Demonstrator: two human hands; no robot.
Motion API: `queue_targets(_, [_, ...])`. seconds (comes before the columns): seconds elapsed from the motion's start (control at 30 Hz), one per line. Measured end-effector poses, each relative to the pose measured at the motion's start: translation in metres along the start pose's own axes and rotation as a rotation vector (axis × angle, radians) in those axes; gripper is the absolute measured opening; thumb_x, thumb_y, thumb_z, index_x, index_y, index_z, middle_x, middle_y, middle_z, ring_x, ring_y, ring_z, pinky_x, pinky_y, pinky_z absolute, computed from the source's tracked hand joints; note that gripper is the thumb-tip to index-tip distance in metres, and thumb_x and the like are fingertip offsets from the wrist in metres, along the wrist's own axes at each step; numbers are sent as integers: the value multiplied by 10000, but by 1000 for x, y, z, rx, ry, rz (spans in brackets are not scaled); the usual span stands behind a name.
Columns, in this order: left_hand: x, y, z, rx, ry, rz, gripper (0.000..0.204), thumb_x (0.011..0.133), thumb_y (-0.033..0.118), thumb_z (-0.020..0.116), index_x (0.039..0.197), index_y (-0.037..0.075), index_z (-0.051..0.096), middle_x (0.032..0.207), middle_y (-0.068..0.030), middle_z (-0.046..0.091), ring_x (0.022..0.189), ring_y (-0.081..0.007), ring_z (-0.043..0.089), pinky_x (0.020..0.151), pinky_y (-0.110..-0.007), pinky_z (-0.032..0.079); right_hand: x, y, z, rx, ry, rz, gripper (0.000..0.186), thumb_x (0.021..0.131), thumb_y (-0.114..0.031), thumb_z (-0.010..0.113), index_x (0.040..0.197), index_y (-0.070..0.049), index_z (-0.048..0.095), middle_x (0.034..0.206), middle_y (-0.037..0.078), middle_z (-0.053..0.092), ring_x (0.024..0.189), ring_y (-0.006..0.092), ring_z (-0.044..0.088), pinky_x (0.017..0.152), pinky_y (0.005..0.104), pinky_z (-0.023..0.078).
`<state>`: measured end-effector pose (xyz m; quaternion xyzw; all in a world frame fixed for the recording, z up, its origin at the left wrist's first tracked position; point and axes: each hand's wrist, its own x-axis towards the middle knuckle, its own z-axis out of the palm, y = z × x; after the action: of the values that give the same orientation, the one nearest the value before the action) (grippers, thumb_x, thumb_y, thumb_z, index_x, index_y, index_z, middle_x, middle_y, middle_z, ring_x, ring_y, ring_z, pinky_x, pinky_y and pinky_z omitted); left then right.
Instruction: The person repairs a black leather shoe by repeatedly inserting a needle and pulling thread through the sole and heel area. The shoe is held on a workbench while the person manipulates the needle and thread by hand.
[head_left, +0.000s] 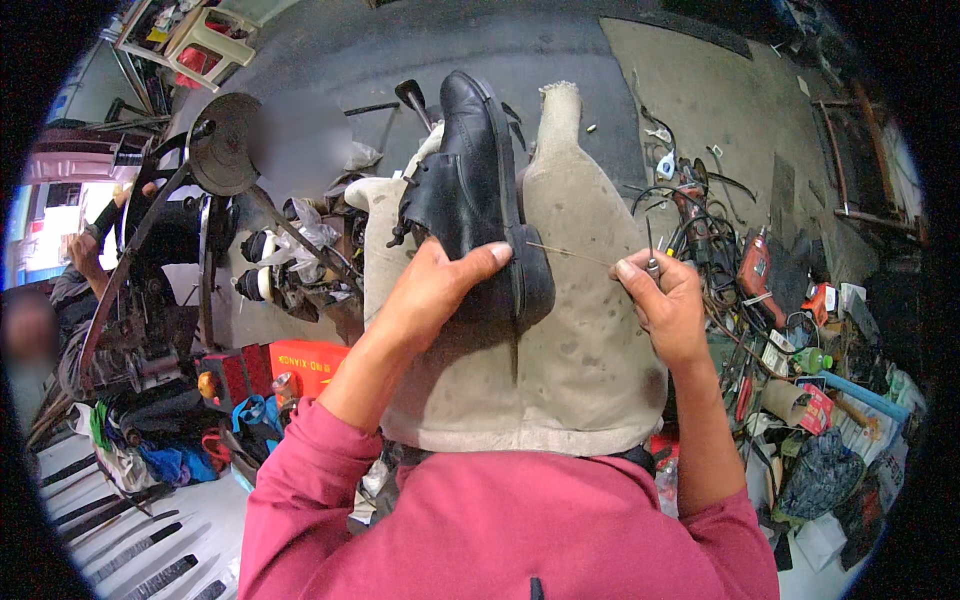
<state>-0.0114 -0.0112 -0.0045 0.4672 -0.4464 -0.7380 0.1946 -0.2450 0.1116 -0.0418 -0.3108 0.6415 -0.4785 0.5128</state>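
Observation:
A black leather lace-up shoe (472, 180) lies on its side, toe away from me, on a stained beige apron (580, 360) over my lap. My left hand (440, 285) grips the shoe near its heel, thumb on the edge above the sole. A thin brownish thread (570, 251) stretches from the sole edge to my right hand (662, 295), whose fingers are closed on an awl-like tool (650, 266) with a slim metal shaft pointing up; thumb and forefinger also pinch the thread's end.
At left stand a black iron machine (222, 145) and another person's hand (85, 250), beside colourful bags (175, 458) and a red box (305, 362). Power tools (752, 272), cables and assorted clutter lie on the right. A cream plastic stool (207, 53) is at upper left.

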Motion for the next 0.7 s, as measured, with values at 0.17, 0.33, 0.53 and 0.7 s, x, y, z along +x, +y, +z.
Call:
queue_targets(0.17, [-3, 2, 4, 111, -23, -50, 396, 839, 193, 746, 1157, -16, 637, 1003, -89, 705, 851, -184, 683, 774, -357, 566, -2, 11, -8, -100, 46, -42, 184, 947, -209, 646, 874, -40, 640, 703, -56, 537, 589, 33, 435, 547, 226, 328])
queue_targets(0.33, [-6, -1, 14, 425, 171, -94, 519, 737, 358, 761, 1046, -46, 656, 900, -149, 683, 822, -240, 648, 770, -385, 536, 0, 5, -6, -157, 90, -67, 197, 920, -211, 641, 841, -33, 613, 720, -29, 528, 643, 74, 461, 568, 260, 364])
queue_targets(0.53, [2, -13, 9, 363, 171, 105, 630, 735, 357, 754, 1127, -107, 586, 1024, -250, 663, 976, -324, 648, 895, -393, 501, -2, -2, -1, -16, -32, -30, 242, 986, -185, 608, 773, -74, 578, 627, -62, 445, 547, 45, 342, 495, 250, 260])
queue_targets(0.7, [15, -23, 11, 386, 207, 25, 732, 741, 356, 746, 1238, -125, 507, 1210, -316, 600, 1143, -393, 592, 980, -411, 459, -2, -5, 0, -56, -4, -83, 261, 983, -201, 622, 745, -108, 565, 616, -92, 410, 522, 34, 300, 477, 250, 214])
